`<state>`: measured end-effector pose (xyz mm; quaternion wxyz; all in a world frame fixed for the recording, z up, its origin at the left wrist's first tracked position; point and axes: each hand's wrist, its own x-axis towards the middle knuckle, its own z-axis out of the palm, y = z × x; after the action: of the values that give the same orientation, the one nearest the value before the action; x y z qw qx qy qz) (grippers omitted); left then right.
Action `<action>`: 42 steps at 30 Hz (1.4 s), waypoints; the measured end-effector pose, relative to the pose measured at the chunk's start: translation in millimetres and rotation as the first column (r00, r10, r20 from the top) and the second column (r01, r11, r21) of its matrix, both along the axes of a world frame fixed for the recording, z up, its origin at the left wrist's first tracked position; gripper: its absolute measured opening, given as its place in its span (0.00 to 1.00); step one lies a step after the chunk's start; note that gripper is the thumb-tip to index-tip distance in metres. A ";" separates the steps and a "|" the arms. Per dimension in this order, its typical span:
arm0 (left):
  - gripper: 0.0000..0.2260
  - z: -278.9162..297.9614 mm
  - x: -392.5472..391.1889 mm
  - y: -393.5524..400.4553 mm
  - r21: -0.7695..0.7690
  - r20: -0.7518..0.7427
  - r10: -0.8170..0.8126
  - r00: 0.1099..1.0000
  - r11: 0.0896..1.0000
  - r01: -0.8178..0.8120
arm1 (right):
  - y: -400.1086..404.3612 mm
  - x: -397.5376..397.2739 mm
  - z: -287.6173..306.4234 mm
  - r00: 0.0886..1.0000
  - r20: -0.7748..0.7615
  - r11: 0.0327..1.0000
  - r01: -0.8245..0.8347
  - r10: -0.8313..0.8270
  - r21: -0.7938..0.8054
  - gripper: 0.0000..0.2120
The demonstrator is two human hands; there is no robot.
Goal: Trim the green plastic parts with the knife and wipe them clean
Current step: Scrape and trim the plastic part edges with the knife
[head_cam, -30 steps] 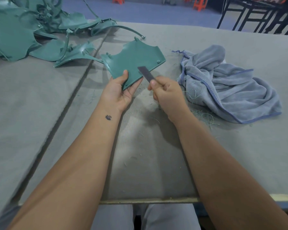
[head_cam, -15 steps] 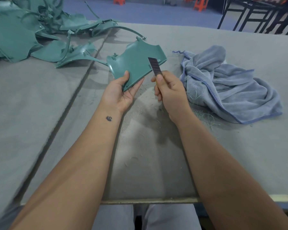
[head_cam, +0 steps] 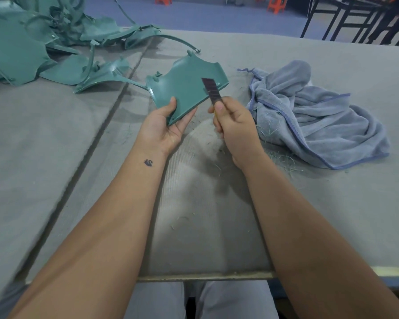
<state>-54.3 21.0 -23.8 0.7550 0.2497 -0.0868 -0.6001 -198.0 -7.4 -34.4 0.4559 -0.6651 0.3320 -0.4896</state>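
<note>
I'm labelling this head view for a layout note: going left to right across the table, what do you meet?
Heap of green plastic parts → flat green plastic part in left hand → dark knife blade in right hand → crumpled grey-blue towel.

Both forearms are bare, without sleeves; the left wrist [head_cam: 151,157] carries a small dark tattoo [head_cam: 148,163]; light grey trousers [head_cam: 198,300] cover the legs.

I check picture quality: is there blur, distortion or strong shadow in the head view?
Head view: sharp on the hands, green part and blade; blur at the bottom left edge; wide-angle bending of the table; soft shadows under the forearms, no glare.
</note>
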 end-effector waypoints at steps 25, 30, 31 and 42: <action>0.07 -2.9 -2.9 -1.5 -0.019 -0.005 -0.002 1.000 1.000 0.002 | -0.8 5.2 -6.3 0.918 -0.396 0.982 -0.071 -0.005 -0.175 0.09; 0.07 -3.1 -2.6 -1.3 -0.007 0.002 -0.007 1.000 1.000 0.007 | -1.7 0.2 -2.3 0.989 -0.107 0.990 0.092 -0.103 -0.105 0.09; 0.07 -3.4 -2.8 -1.5 -0.002 0.010 -0.007 1.000 1.000 0.007 | -1.6 0.1 -2.4 0.986 -0.106 0.989 0.118 -0.128 -0.094 0.10; 0.07 -2.2 -5.6 -3.1 0.017 -0.001 0.025 1.000 1.000 -0.025 | -7.7 -0.3 -3.8 0.952 -0.123 0.958 0.285 -0.281 0.014 0.14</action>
<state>-59.8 17.9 -26.0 0.7603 0.2571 -0.0780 -0.5914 -198.3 -15.1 -38.3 0.3705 -0.6316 0.4583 -0.5038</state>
